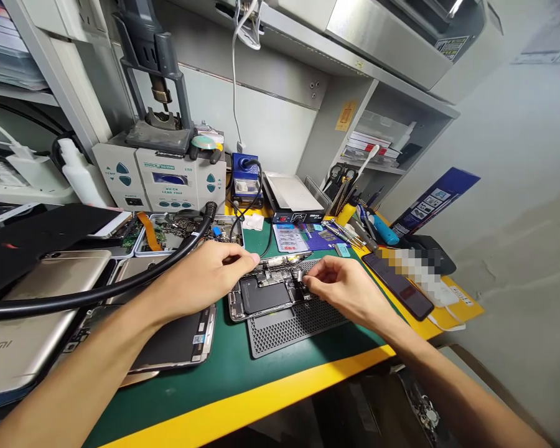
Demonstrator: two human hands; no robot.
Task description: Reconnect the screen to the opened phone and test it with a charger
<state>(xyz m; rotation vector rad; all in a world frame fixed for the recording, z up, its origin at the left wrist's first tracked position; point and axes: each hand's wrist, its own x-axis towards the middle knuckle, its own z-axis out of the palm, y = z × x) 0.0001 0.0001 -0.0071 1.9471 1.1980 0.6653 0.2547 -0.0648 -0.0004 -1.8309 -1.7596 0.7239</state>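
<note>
An opened smartphone (267, 296) lies at the middle of the green mat (233, 379), its dark battery and inner parts exposed. Its lifted screen panel (287, 258) tilts up along the far side. My left hand (210, 272) is closed in a pinch at the panel's left end, thumb and forefinger on its edge. Over the phone's right end, my right hand (340, 285) pinches beside a small silvery piece (300, 275); exactly what sits between those fingertips is too small to tell. A grey perforated pad (289, 333) lies partly under the phone.
A thick black hose (98, 305) runs from the hot-air station (168, 180) across the left side, above several phones and a dismantled tablet (177, 339). A heating plate (294, 193) stands behind. Screwdrivers (345, 233) and a dark phone (399, 285) lie at right.
</note>
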